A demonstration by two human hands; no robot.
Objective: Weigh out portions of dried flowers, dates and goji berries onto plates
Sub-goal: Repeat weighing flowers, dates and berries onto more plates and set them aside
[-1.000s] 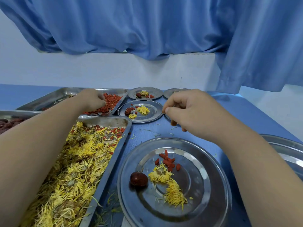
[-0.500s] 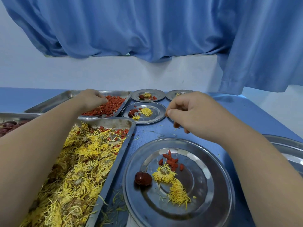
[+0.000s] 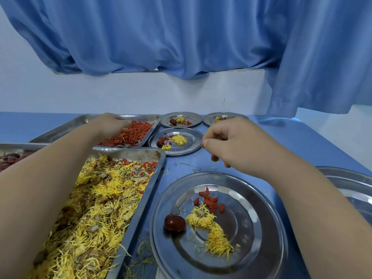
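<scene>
We judge the near plate (image 3: 261, 248) and three small plates (image 3: 194, 137) beyond it portioned, the right-hand plate (image 3: 350, 186) unfilled; our left hand (image 3: 109, 125) reaches into the goji berries (image 3: 136, 133), fingers hidden, while our right hand (image 3: 233, 146) hovers, fingers curled together.

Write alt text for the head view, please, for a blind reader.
The left hand reaches into a tray of goji berries; the right hand hovers, fingers curled, beyond a near plate of flowers, berries and a date.
</scene>
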